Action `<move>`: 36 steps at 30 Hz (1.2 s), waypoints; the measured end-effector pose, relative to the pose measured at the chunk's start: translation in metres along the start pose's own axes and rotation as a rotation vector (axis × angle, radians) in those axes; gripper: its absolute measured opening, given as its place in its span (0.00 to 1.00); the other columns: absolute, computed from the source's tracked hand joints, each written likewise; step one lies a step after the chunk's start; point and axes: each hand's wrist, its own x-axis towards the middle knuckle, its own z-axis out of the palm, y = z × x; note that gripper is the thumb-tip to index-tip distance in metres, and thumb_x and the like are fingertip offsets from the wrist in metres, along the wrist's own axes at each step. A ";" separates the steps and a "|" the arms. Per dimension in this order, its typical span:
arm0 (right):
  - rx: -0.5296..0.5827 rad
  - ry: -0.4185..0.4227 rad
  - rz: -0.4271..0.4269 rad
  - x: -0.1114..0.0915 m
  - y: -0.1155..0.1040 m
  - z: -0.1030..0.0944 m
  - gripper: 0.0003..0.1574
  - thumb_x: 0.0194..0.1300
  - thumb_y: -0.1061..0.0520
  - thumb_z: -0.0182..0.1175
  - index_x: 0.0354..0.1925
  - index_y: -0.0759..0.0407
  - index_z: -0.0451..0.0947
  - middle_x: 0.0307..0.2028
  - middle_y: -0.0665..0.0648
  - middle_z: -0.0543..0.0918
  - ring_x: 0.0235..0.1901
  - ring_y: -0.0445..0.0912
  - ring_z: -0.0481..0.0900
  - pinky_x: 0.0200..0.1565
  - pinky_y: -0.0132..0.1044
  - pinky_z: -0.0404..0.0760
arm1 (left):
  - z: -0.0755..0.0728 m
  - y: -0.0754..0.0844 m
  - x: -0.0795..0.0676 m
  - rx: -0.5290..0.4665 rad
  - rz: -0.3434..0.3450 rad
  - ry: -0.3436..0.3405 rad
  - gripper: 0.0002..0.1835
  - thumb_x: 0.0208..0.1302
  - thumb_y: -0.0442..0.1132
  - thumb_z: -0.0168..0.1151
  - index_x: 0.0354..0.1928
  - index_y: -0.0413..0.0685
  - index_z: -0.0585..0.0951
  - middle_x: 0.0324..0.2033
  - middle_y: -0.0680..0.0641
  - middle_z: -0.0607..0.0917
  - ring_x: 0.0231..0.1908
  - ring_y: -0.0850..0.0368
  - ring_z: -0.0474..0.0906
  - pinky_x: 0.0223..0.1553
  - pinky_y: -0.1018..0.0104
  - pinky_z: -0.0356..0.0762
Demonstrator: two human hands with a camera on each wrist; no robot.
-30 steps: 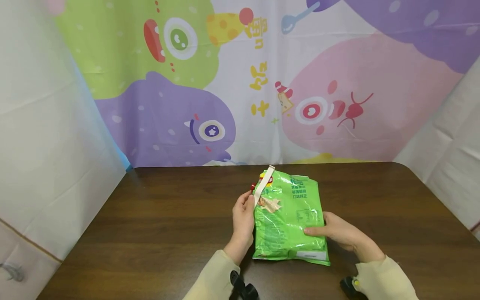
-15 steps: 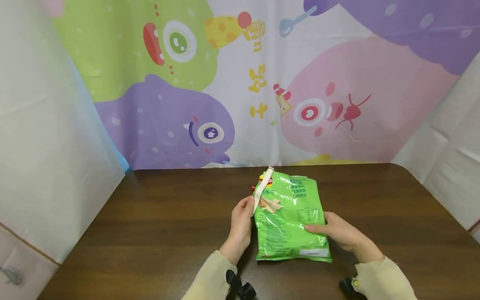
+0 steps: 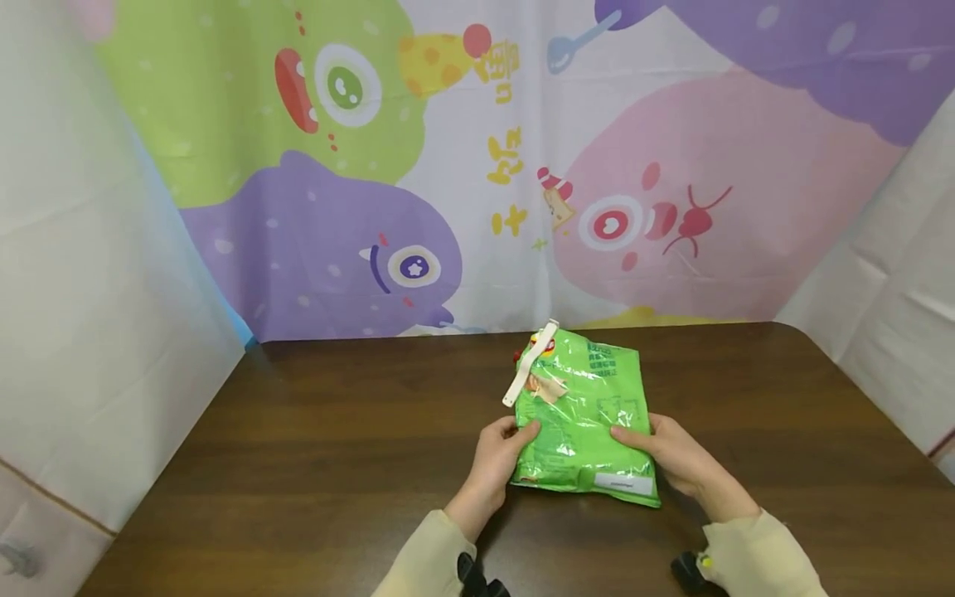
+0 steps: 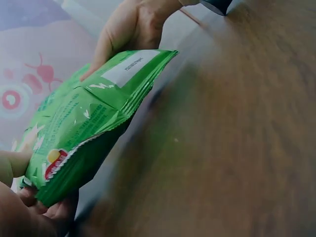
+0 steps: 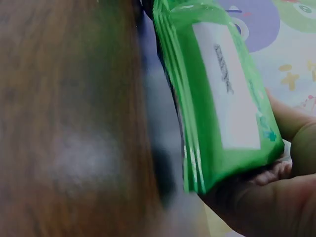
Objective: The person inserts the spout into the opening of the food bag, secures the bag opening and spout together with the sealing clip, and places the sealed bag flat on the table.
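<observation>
A shiny green snack bag (image 3: 589, 431) is held between both hands over the table. My left hand (image 3: 496, 460) grips its lower left edge, thumb on the front and fingers behind. On the opposite side my right hand (image 3: 682, 456) pinches the right edge, its thumb lying across the front. A cream-white clip strip (image 3: 531, 365) slants across the bag's upper left corner, with a small red bit beside it. The left wrist view shows the bag's crimped bottom seam and white label (image 4: 131, 68). In the right wrist view the right hand (image 5: 281, 192) holds the labelled end.
A dark brown wooden table (image 3: 336, 464) spreads under the hands. Behind it hangs a cartoon-printed curtain (image 3: 477, 282), and pale cloth covers both sides. Black camera mounts (image 3: 477, 578) sit at the cuffs of the cream sleeves (image 3: 429, 557).
My left hand has left the clip strip and moved down to the bag's lower left edge. The bag has risen slightly and tilted. My right hand keeps its hold.
</observation>
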 end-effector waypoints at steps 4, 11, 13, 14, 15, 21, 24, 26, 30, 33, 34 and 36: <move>0.042 0.017 0.020 0.001 0.001 -0.002 0.29 0.60 0.53 0.51 0.49 0.75 0.58 0.31 0.55 0.80 0.31 0.45 0.78 0.34 0.39 0.76 | 0.001 -0.001 -0.001 0.017 0.010 0.014 0.17 0.53 0.43 0.58 0.39 0.36 0.77 0.26 0.49 0.78 0.24 0.63 0.72 0.27 0.68 0.71; 0.049 0.001 0.016 0.000 0.003 -0.003 0.27 0.62 0.52 0.48 0.48 0.75 0.58 0.30 0.53 0.79 0.30 0.44 0.78 0.34 0.39 0.75 | 0.003 -0.004 0.001 -0.017 -0.019 0.037 0.16 0.53 0.40 0.58 0.39 0.34 0.77 0.26 0.50 0.79 0.25 0.63 0.72 0.27 0.69 0.70; 0.050 -0.003 0.009 0.000 0.003 -0.002 0.27 0.62 0.52 0.47 0.48 0.75 0.58 0.31 0.53 0.79 0.31 0.44 0.78 0.35 0.38 0.75 | 0.003 -0.004 0.002 -0.015 -0.024 0.046 0.16 0.53 0.40 0.58 0.39 0.34 0.77 0.25 0.50 0.79 0.25 0.63 0.71 0.27 0.69 0.70; 0.050 -0.003 0.010 0.000 0.003 -0.001 0.28 0.62 0.52 0.47 0.49 0.75 0.58 0.31 0.53 0.79 0.31 0.44 0.78 0.35 0.38 0.75 | 0.003 -0.004 0.003 -0.011 -0.021 0.051 0.16 0.53 0.40 0.58 0.39 0.34 0.78 0.25 0.50 0.79 0.24 0.63 0.71 0.27 0.69 0.70; 0.046 0.000 0.010 0.000 0.003 0.000 0.29 0.62 0.52 0.48 0.49 0.76 0.58 0.31 0.53 0.78 0.31 0.43 0.77 0.35 0.38 0.75 | 0.002 -0.004 0.003 -0.003 -0.020 0.056 0.16 0.53 0.41 0.58 0.38 0.34 0.78 0.25 0.50 0.78 0.24 0.63 0.71 0.27 0.69 0.70; 0.015 0.058 0.066 0.000 0.002 0.002 0.36 0.61 0.47 0.48 0.54 0.75 0.53 0.35 0.56 0.77 0.34 0.44 0.76 0.38 0.38 0.73 | -0.001 -0.002 0.001 0.033 -0.009 0.062 0.17 0.53 0.43 0.58 0.38 0.35 0.78 0.26 0.50 0.79 0.25 0.63 0.71 0.28 0.69 0.70; 0.013 0.094 0.072 0.001 -0.001 0.002 0.40 0.60 0.45 0.48 0.58 0.71 0.49 0.42 0.59 0.73 0.38 0.44 0.74 0.41 0.38 0.72 | -0.004 -0.001 0.002 0.031 -0.003 0.073 0.17 0.54 0.44 0.58 0.39 0.35 0.78 0.28 0.49 0.79 0.28 0.62 0.71 0.32 0.68 0.69; 0.020 0.097 0.063 0.001 -0.003 0.001 0.40 0.61 0.47 0.48 0.60 0.70 0.45 0.46 0.62 0.70 0.39 0.44 0.73 0.41 0.38 0.71 | -0.006 0.001 0.004 0.025 -0.001 0.077 0.18 0.55 0.44 0.56 0.39 0.34 0.77 0.30 0.49 0.78 0.30 0.62 0.70 0.35 0.68 0.67; 0.048 0.061 0.044 -0.002 -0.005 0.000 0.38 0.61 0.59 0.46 0.61 0.70 0.39 0.49 0.65 0.66 0.38 0.43 0.72 0.39 0.37 0.72 | -0.007 0.002 0.005 -0.028 -0.016 0.048 0.21 0.56 0.43 0.55 0.47 0.33 0.70 0.33 0.45 0.77 0.30 0.61 0.71 0.35 0.68 0.68; 0.051 0.025 0.014 -0.003 -0.004 -0.001 0.37 0.58 0.65 0.44 0.60 0.71 0.37 0.51 0.67 0.64 0.39 0.43 0.72 0.39 0.36 0.72 | -0.007 0.003 0.004 -0.064 -0.019 0.024 0.25 0.55 0.41 0.56 0.52 0.35 0.63 0.35 0.42 0.77 0.29 0.60 0.73 0.34 0.68 0.69; 0.053 0.017 0.002 -0.004 -0.004 -0.001 0.38 0.58 0.66 0.44 0.61 0.71 0.37 0.52 0.68 0.63 0.39 0.43 0.72 0.39 0.36 0.72 | -0.006 0.003 0.004 -0.067 -0.014 0.016 0.26 0.54 0.40 0.56 0.52 0.35 0.62 0.36 0.42 0.77 0.29 0.60 0.73 0.34 0.68 0.69; 0.062 0.003 -0.020 -0.004 -0.002 -0.002 0.38 0.59 0.66 0.44 0.61 0.71 0.35 0.54 0.70 0.60 0.40 0.44 0.72 0.40 0.36 0.72 | -0.006 0.004 0.004 -0.065 -0.005 -0.005 0.27 0.53 0.39 0.57 0.53 0.37 0.61 0.37 0.41 0.77 0.31 0.59 0.73 0.35 0.67 0.69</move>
